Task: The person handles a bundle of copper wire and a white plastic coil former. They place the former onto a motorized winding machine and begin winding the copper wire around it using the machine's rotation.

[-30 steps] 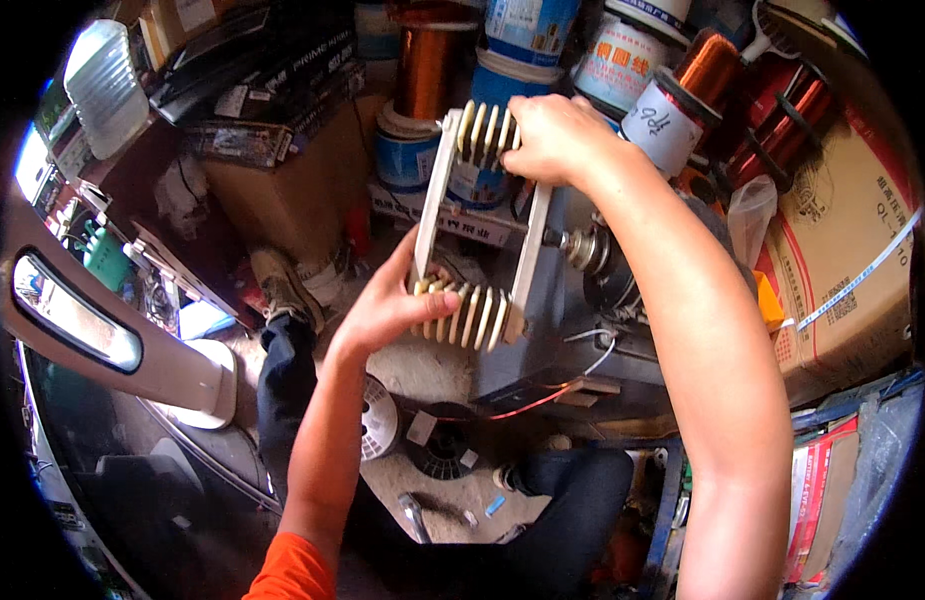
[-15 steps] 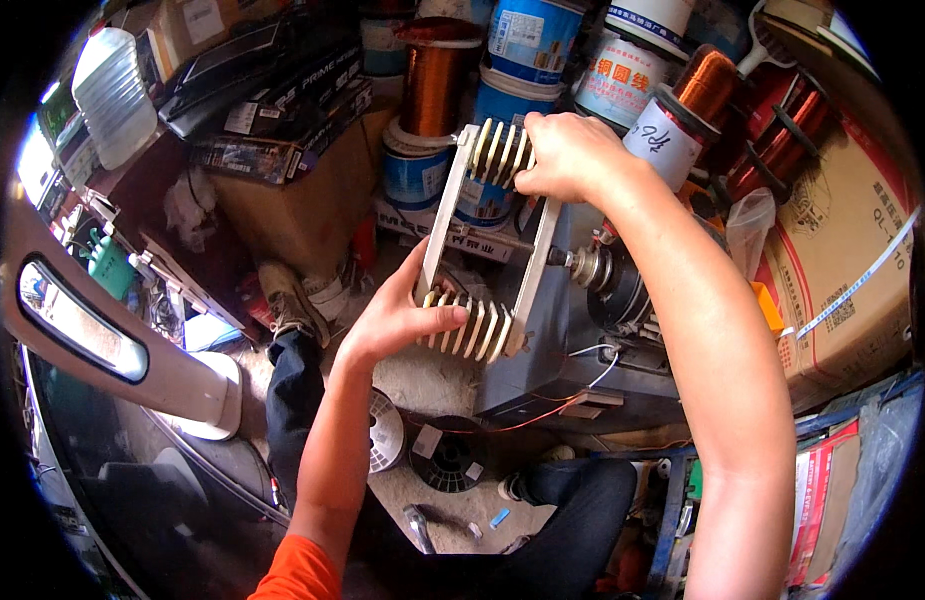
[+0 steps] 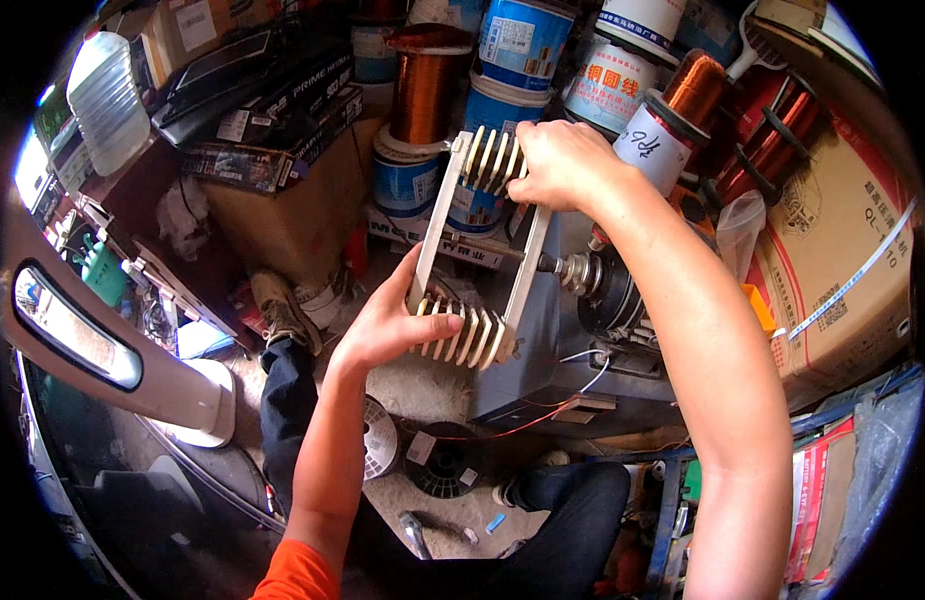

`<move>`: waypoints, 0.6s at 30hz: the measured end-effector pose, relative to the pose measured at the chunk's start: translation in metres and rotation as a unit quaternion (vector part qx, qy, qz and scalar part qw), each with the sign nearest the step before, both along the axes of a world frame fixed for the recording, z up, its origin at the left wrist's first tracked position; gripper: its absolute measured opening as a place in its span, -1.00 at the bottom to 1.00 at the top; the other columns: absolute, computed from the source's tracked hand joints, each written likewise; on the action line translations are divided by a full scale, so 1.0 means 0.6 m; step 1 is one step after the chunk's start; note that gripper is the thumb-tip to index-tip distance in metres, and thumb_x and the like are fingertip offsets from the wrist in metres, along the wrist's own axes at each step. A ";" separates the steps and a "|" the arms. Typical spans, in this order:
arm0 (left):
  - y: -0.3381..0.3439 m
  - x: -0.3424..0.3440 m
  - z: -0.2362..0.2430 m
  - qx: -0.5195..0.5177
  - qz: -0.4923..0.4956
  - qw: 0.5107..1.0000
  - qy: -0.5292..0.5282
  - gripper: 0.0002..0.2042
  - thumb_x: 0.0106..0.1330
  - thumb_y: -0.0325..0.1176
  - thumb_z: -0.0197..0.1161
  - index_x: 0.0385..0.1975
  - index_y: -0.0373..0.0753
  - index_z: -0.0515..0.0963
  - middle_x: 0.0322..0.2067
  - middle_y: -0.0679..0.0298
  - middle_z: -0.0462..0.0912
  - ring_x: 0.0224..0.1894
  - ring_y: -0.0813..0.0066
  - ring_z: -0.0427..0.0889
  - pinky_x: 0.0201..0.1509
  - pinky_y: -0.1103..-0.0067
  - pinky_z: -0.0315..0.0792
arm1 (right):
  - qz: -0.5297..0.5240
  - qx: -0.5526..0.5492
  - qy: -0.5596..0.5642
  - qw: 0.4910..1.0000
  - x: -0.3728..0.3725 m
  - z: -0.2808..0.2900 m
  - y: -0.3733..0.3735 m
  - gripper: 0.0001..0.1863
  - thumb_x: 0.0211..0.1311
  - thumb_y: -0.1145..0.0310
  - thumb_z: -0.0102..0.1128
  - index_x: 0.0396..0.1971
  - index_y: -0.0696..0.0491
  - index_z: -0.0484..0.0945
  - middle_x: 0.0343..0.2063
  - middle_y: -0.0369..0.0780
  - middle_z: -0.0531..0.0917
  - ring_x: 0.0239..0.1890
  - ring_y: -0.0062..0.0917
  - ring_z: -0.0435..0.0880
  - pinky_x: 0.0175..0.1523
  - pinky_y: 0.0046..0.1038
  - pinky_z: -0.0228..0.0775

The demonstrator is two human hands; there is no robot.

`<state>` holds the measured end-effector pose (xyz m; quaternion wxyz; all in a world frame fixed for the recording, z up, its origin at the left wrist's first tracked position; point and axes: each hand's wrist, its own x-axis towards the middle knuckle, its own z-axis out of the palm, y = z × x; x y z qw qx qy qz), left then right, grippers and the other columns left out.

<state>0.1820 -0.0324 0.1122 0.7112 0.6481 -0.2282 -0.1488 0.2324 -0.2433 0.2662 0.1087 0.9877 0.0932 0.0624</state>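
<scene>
A coil-winding frame (image 3: 438, 226) stands tilted in front of me: two pale metal bars joined by slotted, cream-coloured former blocks at top and bottom. A shaft through its middle meets the chuck (image 3: 580, 272) of a grey winding machine (image 3: 542, 345). My left hand (image 3: 382, 330) grips the lower left of the frame, thumb lying over the lower former block (image 3: 464, 342) and fingers behind the bar. Closed round the upper right end is my right hand (image 3: 562, 165), beside the upper former block (image 3: 492, 158). Its fingertips are partly hidden.
Copper wire spools (image 3: 427, 95) and blue buckets (image 3: 527, 45) are stacked behind the frame. A large carton (image 3: 842, 240) stands on the right. Black and white spools (image 3: 442, 460) lie on the floor below. A grey-white curved post (image 3: 172, 385) rises at left.
The view has shifted slightly, so the scene sits a little further left. Both hands keep their hold, and the frame's tilt looks nearly the same.
</scene>
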 end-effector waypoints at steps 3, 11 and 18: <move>0.000 0.002 -0.006 0.004 0.005 1.000 -0.010 0.02 -0.17 -0.17 0.49 0.32 -0.38 0.05 0.10 0.14 0.38 0.12 0.39 0.35 0.25 0.52 0.17 | -0.003 0.006 0.008 1.000 -0.002 0.003 0.003 -0.55 -0.14 0.20 0.23 -0.28 0.23 0.51 -0.32 0.04 0.64 -0.19 -0.16 0.64 -0.03 -0.27 0.47; 0.001 0.000 0.005 -0.004 -0.015 1.000 0.002 0.02 -0.16 -0.17 0.49 0.32 -0.39 0.03 0.14 0.09 0.35 0.18 0.35 0.32 0.28 0.52 0.13 | 0.003 0.006 -0.034 0.999 -0.003 -0.012 -0.004 -0.52 -0.14 0.17 0.23 -0.24 0.22 0.48 -0.31 0.01 0.64 -0.17 -0.17 0.63 -0.01 -0.27 0.46; 0.004 0.002 0.001 0.004 -0.015 1.000 0.004 0.02 -0.16 -0.20 0.48 0.33 -0.39 0.01 0.16 0.08 0.33 0.20 0.35 0.30 0.30 0.51 0.11 | 0.001 -0.020 -0.021 1.000 -0.005 -0.009 0.002 -0.54 -0.10 0.20 0.21 -0.20 0.20 0.50 -0.23 0.00 0.63 -0.09 -0.21 0.60 0.02 -0.24 0.42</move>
